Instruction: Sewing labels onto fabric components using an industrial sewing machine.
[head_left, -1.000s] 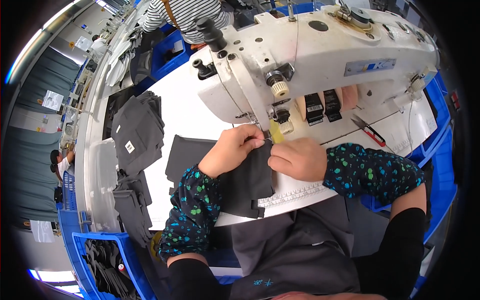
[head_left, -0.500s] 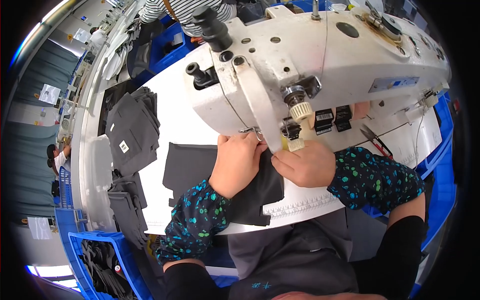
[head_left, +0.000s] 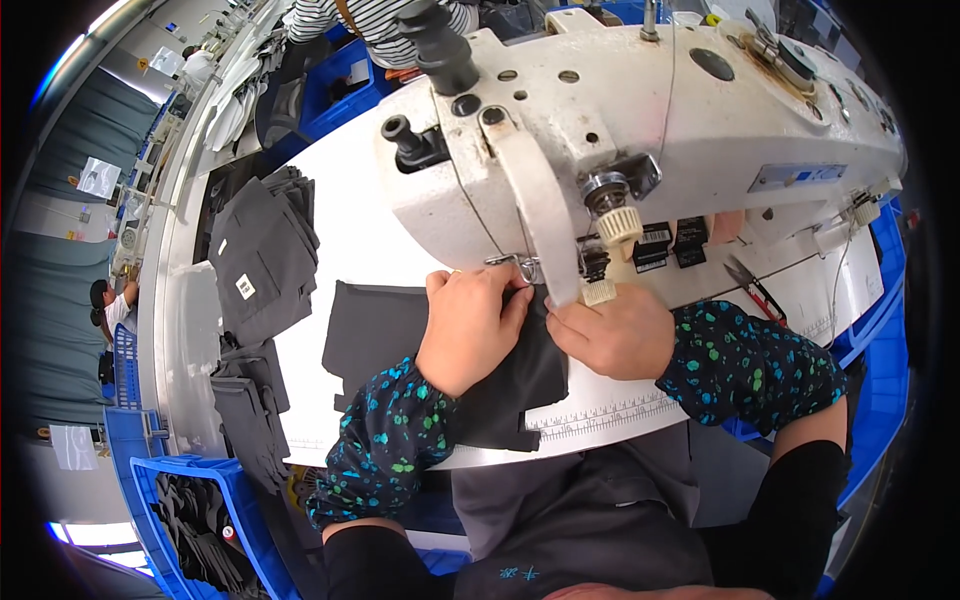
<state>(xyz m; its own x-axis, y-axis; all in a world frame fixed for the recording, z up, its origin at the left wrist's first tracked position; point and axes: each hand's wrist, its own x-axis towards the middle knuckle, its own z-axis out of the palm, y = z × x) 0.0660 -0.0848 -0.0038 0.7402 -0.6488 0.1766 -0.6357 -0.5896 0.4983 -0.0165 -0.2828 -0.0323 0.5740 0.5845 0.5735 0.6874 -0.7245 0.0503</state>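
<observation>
Head view, the only one supplied. You are working at a white metal sewing machine (head_left: 640, 110). The dark grey, flat cloth piece (head_left: 375, 325) is lying on the smooth white surface (head_left: 350, 225), its upper right part running beneath your hands toward the needle area.

Your left hand (head_left: 468, 330) is bending over the cloth, thumb and forefinger pressing together and apparently pinching its upper edge just beside the small metal presser foot (head_left: 527, 268). Your right hand (head_left: 622, 335) is curling near the cloth's right side; the machine's white curved guard (head_left: 545, 210) is partly covering its fingertips, so I cannot tell whether those fingers are gripping fabric.

In my judgement, you are lining up the cloth edge at the needle area. The next move is calling for an even hold, a straight edge, and fingertips staying clear of the needle.

Compared with the picture one second ago, your fingertips are sitting closer in under the machine head and showing less. The machine is appearing larger, possibly because your head is shifting. The layered stack of dark grey cloth pieces (head_left: 262, 245) is staying at your left, and the red-and-black metal scissors (head_left: 766, 302) are remaining at your right.
</observation>
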